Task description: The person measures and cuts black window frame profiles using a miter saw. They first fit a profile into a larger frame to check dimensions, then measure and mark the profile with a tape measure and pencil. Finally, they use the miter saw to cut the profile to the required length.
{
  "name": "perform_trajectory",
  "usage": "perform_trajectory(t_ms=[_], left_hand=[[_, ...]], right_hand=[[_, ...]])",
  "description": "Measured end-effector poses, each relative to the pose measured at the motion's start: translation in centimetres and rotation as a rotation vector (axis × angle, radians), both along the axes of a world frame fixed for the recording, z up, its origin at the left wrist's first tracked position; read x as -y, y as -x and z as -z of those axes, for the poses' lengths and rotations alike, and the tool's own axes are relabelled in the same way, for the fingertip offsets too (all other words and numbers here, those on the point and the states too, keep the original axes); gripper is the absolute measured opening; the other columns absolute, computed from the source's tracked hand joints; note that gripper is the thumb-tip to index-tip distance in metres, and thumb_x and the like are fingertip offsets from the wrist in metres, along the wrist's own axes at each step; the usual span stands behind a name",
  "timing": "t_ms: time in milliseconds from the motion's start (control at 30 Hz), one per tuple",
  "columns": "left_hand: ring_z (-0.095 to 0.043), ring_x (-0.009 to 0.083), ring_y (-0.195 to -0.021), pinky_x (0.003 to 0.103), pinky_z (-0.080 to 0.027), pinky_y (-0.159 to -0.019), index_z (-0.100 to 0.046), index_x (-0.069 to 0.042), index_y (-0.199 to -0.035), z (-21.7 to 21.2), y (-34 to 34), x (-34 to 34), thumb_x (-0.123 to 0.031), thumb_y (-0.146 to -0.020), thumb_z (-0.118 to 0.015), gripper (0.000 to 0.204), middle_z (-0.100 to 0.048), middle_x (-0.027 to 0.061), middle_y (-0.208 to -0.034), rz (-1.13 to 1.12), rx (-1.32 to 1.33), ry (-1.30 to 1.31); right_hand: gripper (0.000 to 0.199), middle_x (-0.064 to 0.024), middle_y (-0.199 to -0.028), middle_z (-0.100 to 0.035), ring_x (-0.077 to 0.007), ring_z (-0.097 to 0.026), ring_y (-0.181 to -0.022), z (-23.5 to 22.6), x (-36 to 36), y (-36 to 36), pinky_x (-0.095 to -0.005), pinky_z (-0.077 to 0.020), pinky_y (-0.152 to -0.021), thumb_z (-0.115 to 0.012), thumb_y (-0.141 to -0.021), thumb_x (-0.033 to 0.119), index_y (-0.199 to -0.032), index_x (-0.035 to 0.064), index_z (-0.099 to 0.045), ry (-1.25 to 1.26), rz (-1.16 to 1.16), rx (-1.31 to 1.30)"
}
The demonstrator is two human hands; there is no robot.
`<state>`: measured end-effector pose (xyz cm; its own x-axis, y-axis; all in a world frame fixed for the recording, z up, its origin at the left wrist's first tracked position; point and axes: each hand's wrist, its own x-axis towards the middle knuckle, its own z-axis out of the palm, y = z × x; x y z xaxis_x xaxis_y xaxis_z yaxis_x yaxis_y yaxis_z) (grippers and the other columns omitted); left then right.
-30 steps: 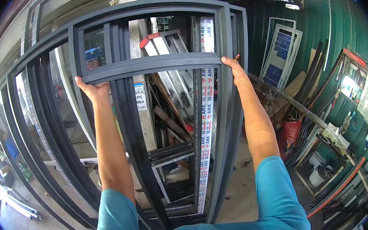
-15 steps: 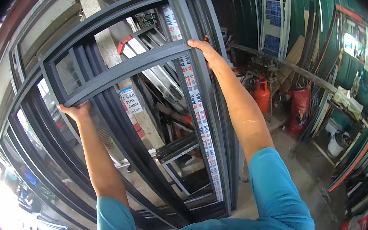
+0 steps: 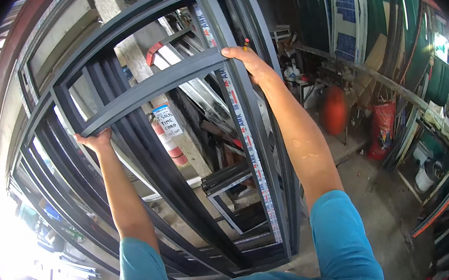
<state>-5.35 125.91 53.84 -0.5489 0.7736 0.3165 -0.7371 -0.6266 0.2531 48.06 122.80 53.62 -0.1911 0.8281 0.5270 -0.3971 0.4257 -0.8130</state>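
A tall dark grey metal door or window frame [image 3: 159, 87] stands upright before me, with a crossbar and printed protective tape [image 3: 258, 172] down its right side. My left hand [image 3: 95, 140] grips it from below at the crossbar's left end, fingers partly hidden behind the metal. At the right end of the crossbar, my right hand [image 3: 248, 61] is closed around the upright, its thumb on the near face. A thin pencil-like stick with a red tip [image 3: 246, 42] pokes up beside that hand; whether the fingers hold it is unclear. More dark frames [image 3: 60, 141] stand close behind and to the left.
A concrete post [image 3: 136, 56] with a paper sign [image 3: 168, 121] rises behind the frame, near a fire extinguisher [image 3: 173, 148]. On the right are a red gas cylinder [image 3: 333, 111], a red sack [image 3: 382, 130], a white bucket [image 3: 428, 174] and leaning metal strips [image 3: 444, 199].
The surroundings have shifted right in the picture. The frame's top sits slightly higher in view and its lower end farther right. Both hands keep their grip at the same places.
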Motion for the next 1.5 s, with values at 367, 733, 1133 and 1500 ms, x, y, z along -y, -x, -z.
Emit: perform_trajectory(t_ms=[367,733,1133,1500], left_hand=[[-0.058,0.0335,-0.109,0.053,-0.05,-0.093,-0.057,-0.015,-0.128,0.1,-3.0,0.5,-0.07,-0.08,-0.063,0.072,-0.059,0.0087,-0.124,0.035,0.093,-0.03],[-0.065,0.024,-0.085,0.036,-0.057,-0.064,-0.057,-0.009,-0.12,-0.3,-3.3,2.8,-0.069,-0.085,-0.06,0.069,-0.065,0.0082,-0.103,0.099,0.134,-0.218],[-0.055,0.0187,-0.07,0.037,-0.051,-0.083,-0.063,-0.008,-0.106,2.8,-4.1,2.7,-0.089,-0.08,-0.043,0.087,-0.064,0.0032,-0.085,0.201,0.129,-0.163],[-0.057,0.0078,-0.062,0.024,-0.047,-0.055,-0.072,-0.001,-0.097,5.2,-1.7,10.4,-0.018,-0.094,-0.065,0.019,-0.065,0.0021,-0.076,-0.729,-0.412,0.155]], right_hand=[[0.039,-0.0066,-0.089,-0.072,-0.0152,-0.068,-0.075,-0.2,0.8,-1.0,-0.0303,-0.0552,-0.067,-0.075,-0.084,0.035,-0.102,0.0015,-0.07,0.023,0.017,0.0],[0.053,-0.0085,-0.109,-0.069,-0.0222,-0.065,-0.099,0.2,1.4,0.3,-0.0376,-0.05,-0.09,-0.077,-0.08,0.04,-0.118,0.0037,-0.066,0.081,0.263,0.018],[0.052,-0.0084,-0.096,-0.069,-0.0228,-0.067,-0.08,1.0,-1.3,-2.3,-0.0362,-0.0561,-0.066,-0.075,-0.084,0.048,-0.114,0.0082,-0.063,0.126,0.146,-0.023],[0.059,-0.0107,-0.103,-0.066,-0.0278,-0.065,-0.086,0.7,-0.6,-4.4,-0.0429,-0.0561,-0.069,-0.074,-0.083,0.049,-0.121,0.0051,-0.06,0.123,0.25,0.017]])
